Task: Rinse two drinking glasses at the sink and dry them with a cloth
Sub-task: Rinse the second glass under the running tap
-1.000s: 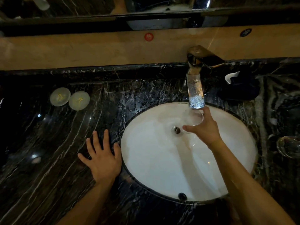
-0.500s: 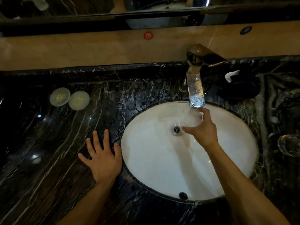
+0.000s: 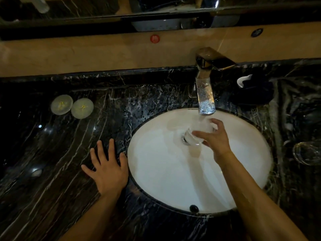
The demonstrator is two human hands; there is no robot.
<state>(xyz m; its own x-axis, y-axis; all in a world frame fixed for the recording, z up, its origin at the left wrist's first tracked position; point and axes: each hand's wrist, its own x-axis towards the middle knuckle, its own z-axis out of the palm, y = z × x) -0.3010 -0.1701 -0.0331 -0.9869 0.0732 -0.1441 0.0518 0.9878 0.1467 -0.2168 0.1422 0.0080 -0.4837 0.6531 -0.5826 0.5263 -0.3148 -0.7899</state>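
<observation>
Fingers (image 3: 199, 133) of the right hand (image 3: 214, 141) are curled round a drinking glass (image 3: 199, 134), which is held tilted under the tap (image 3: 205, 94) above the sink (image 3: 173, 180). The left hand (image 3: 108, 168) is spread flat and empty on the countertop (image 3: 52, 171). A second glass (image 3: 306, 153) is seen by the sink's right edge. Wet glass is judged slippery and fragile; a grip round the wall is advised.

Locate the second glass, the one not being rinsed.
The second glass stands on the dark counter at the far right edge, right of the sink.
</observation>
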